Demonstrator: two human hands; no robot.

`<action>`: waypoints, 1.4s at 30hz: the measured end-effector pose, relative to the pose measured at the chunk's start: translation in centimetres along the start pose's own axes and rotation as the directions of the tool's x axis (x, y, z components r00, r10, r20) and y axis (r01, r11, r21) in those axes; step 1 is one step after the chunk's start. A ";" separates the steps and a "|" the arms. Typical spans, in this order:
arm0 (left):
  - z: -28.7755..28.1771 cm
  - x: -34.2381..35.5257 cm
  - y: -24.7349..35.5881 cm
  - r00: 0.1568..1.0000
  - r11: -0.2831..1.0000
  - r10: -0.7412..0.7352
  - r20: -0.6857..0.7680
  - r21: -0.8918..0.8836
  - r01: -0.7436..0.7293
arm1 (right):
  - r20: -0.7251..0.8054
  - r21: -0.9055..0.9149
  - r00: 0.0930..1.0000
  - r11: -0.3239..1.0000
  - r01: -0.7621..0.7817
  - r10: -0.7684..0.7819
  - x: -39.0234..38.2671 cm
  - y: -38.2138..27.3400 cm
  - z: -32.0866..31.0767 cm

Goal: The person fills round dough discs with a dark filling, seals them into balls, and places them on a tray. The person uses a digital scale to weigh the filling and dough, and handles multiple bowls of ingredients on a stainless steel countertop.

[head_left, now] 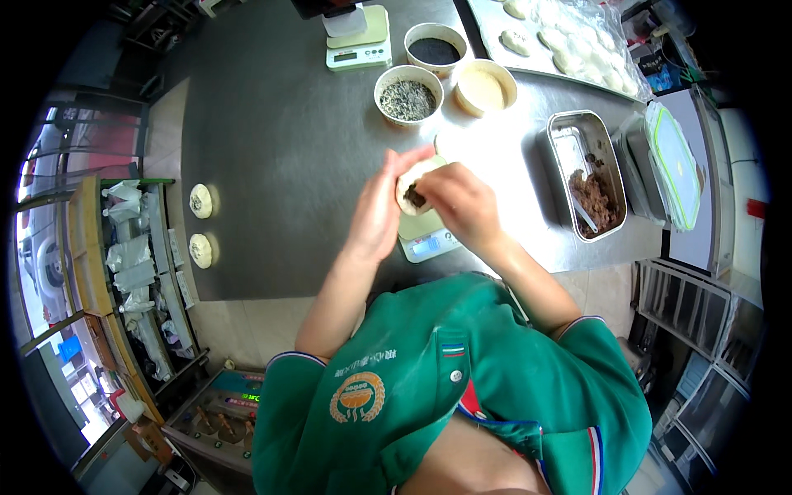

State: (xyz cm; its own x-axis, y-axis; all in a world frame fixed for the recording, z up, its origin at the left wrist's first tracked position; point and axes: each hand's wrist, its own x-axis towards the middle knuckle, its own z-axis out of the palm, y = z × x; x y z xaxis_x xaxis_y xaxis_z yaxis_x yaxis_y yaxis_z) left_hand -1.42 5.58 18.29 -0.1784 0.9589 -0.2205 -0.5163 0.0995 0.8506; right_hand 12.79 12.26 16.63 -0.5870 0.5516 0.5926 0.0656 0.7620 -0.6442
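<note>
A pale round of dough (pixel 406 180) with dark brown filling showing at its middle is held between my hands. My left hand (pixel 378 206) cups it from the left, fingers stretched along its far side. From the right, my right hand (pixel 469 205) has bent fingers closed at the dough's edge beside the filling; the fingertips are partly hidden. Beneath the hands stands a small kitchen scale (pixel 429 246) with a lit display. To the right, a steel container (pixel 550 157) holds brown filling (pixel 596 198) and a spoon (pixel 584 216).
Tubs of black seeds (pixel 435 52), mixed seeds (pixel 407 101) and pale seeds (pixel 485 87) stand ahead, near a second scale (pixel 357 54). Two seed-topped dough pieces (pixel 200 201) lie at the table's left edge. A plastic-covered dough tray (pixel 569 49) is far right, a green-rimmed lid (pixel 675 169) nearer.
</note>
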 end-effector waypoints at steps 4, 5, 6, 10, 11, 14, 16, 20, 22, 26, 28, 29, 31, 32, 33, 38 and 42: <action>-2.4 0.7 -2.6 0.989 0.952 -0.066 -0.135 -0.305 0.022 | -0.093 0.142 0.938 0.937 -0.318 0.333 1.9 -2.5 -1.0; -2.0 1.1 -4.3 0.973 0.868 -0.201 -0.110 -0.482 0.124 | -0.057 0.149 0.931 0.925 -0.349 0.360 1.5 -1.5 -0.3; -0.8 0.9 -5.1 0.969 0.861 -0.198 -0.149 -0.499 0.099 | 0.031 0.087 0.917 0.913 -0.400 0.399 1.1 -0.9 0.1; -0.7 1.2 -5.1 0.974 0.927 -0.147 -0.171 -0.368 0.075 | -0.006 0.062 0.921 0.920 -0.388 0.389 0.1 -0.7 -0.2; -0.4 1.1 -4.5 0.980 0.945 -0.118 -0.162 -0.321 0.060 | -0.056 -0.027 0.958 0.959 -0.282 0.280 0.1 -0.7 -0.2; 0.3 1.3 -4.6 0.976 0.962 -0.068 -0.205 -0.271 0.011 | -0.085 -0.188 0.996 0.982 -0.030 0.014 0.4 0.6 -0.3; 0.6 1.3 -4.8 0.972 0.958 -0.078 -0.223 -0.286 0.011 | -0.025 -0.232 0.995 0.969 0.089 -0.097 0.0 1.7 0.2; 0.3 1.6 -5.9 0.971 0.967 -0.125 -0.202 -0.243 0.074 | -0.032 -0.247 0.986 0.957 0.152 -0.165 -0.2 2.0 0.1; 0.2 2.1 -6.5 0.958 0.980 -0.143 -0.250 -0.169 0.102 | -0.016 -0.250 0.991 0.960 0.124 -0.132 -0.2 2.1 0.1; 0.3 1.9 -3.3 0.979 0.964 -0.197 -0.055 -0.192 0.183 | -0.033 -0.076 0.997 0.995 -0.071 0.068 0.6 1.9 -1.2; 0.8 1.6 -1.3 0.993 0.984 0.037 -0.115 -0.168 -0.056 | -0.097 0.066 0.981 0.984 -0.162 0.168 2.0 0.7 -2.8; 0.6 2.0 -1.2 0.981 0.982 0.131 -0.144 -0.119 -0.148 | -0.054 0.081 0.969 0.968 -0.237 0.241 2.4 0.1 -3.2; 1.2 2.3 -3.5 0.983 0.949 0.147 -0.110 -0.265 -0.171 | -0.080 -0.073 0.986 0.986 -0.152 0.146 2.4 -0.2 -2.0; 1.1 2.3 -3.8 0.984 0.944 0.085 -0.156 -0.304 -0.130 | -0.016 -0.229 1.000 0.973 0.011 -0.015 2.2 0.1 -1.6; 1.1 2.3 -3.9 0.980 0.934 0.023 -0.199 -0.344 -0.092 | 0.028 -0.242 0.990 0.960 0.143 -0.141 2.5 0.2 -1.6; 1.0 2.1 -3.7 0.958 0.988 0.117 -0.263 -0.069 -0.140 | 0.087 -0.286 0.967 0.924 0.255 -0.240 2.2 1.5 -0.9; 0.9 1.9 -4.2 0.946 0.990 0.136 -0.295 0.009 -0.139 | 0.030 -0.251 0.991 0.958 0.135 -0.132 1.4 1.0 0.2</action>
State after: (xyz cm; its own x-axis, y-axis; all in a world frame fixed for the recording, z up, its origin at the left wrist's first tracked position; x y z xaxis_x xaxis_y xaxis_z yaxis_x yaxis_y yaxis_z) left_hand 1.10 7.24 14.74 -0.4860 0.8420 -0.2341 -0.4786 -0.0323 0.8775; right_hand 11.89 13.73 16.75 -0.6141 0.4359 0.6579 0.1864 0.8901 -0.4158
